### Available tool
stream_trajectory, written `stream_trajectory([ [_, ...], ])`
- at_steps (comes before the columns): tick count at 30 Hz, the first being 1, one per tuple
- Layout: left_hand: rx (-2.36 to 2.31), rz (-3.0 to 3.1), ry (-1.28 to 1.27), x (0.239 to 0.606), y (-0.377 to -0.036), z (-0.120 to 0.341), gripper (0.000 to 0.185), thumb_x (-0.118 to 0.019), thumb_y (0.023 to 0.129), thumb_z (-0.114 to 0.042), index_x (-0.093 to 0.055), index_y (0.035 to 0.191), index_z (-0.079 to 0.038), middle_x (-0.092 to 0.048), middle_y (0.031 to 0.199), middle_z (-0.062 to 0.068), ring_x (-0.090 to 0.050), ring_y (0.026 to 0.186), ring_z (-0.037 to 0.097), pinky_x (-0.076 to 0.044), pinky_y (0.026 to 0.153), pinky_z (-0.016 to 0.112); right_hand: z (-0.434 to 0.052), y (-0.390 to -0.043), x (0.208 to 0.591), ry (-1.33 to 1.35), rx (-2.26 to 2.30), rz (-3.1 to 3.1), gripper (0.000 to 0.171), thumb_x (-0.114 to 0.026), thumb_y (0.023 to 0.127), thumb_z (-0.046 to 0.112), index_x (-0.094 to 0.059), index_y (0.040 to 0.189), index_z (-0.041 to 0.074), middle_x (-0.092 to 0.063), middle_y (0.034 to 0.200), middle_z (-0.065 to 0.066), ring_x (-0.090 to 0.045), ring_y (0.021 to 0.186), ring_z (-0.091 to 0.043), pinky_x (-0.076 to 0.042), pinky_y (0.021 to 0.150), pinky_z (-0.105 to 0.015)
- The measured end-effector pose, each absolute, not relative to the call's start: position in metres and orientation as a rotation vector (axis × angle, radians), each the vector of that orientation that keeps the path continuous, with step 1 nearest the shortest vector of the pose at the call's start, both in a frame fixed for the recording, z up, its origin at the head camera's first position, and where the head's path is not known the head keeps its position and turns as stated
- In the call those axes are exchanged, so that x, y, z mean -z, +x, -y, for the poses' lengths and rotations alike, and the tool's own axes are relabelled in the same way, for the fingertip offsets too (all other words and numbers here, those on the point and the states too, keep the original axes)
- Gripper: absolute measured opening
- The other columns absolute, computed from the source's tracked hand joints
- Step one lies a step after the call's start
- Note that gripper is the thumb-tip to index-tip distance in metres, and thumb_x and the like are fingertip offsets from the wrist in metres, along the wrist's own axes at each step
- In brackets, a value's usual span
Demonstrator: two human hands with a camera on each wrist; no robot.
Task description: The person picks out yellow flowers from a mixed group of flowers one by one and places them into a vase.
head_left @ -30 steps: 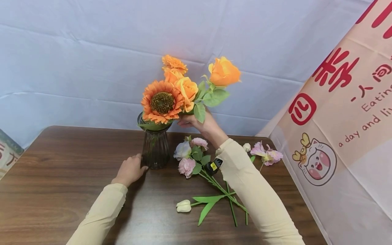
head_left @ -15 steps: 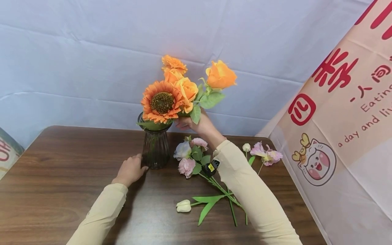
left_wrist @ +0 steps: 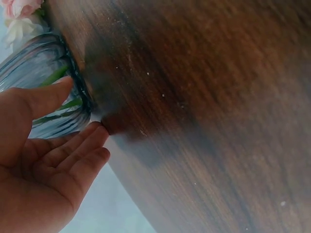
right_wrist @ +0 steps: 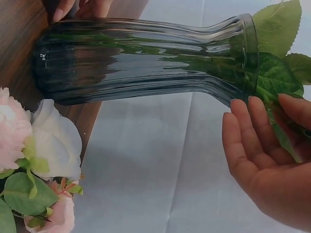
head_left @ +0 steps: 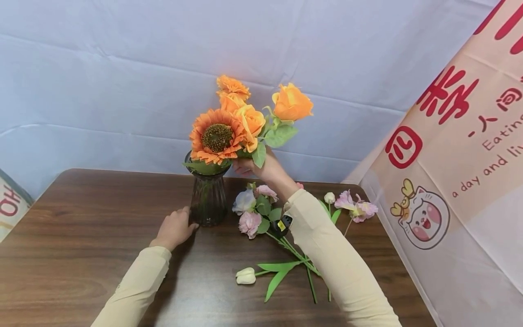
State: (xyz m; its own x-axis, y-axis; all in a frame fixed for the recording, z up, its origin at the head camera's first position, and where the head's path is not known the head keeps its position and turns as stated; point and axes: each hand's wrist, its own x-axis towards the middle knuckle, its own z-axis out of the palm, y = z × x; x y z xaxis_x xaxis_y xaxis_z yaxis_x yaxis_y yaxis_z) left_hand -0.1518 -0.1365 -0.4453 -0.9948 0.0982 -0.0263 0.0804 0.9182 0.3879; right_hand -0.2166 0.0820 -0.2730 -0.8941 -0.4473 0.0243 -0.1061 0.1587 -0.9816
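- We are resting our left hand (head_left: 175, 228) on the table (head_left: 81, 236) at the foot of the ribbed glass vase (head_left: 208, 200); the fingers are lying fairly straight, with the thumb and fingertips touching the glass near its base, not wrapped round it.
- We are holding our right hand (head_left: 261, 167) up beside the vase's rim, its fingers gathering round the leafy stem of the orange rose (head_left: 291, 102), which is leaning out to the right of the bunch.
- In the right wrist view that hand (right_wrist: 272, 155) is showing loosely curved fingers lying against green leaves (right_wrist: 274, 73) just at the mouth of the vase; we cannot tell there how firmly it is gripping.
- The vase is standing upright near the middle of the table's far half, and it is carrying a sunflower (head_left: 215, 137) and further orange blooms (head_left: 239, 102).
- Pink and white roses (head_left: 251, 211) are lying on the table just right of the vase, under our right forearm.
- A white tulip (head_left: 246, 275) is lying nearer to us, and a mauve flower (head_left: 357, 206) is lying near the right edge.
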Motion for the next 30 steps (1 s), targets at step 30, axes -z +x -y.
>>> stream_trajectory([
  [30, -0.691, -2.948, 0.114, 0.4451, -0.1472, 0.1383, 0.059, -0.064, 0.086, -0.023, -0.04, 0.125, 0.015, -0.053, 0.112, 0.032, -0.053, 0.099, 0.047, -0.044, 0.082, 0.054, -0.0875, -0.2124, 0.2718, -0.561, 1.772, -2.132, 0.028, -0.058, 0.085, -0.001, -0.054, 0.113, -0.007, -0.061, 0.084, -0.025, -0.063, 0.075, -0.038, -0.052, 0.075, -0.047],
])
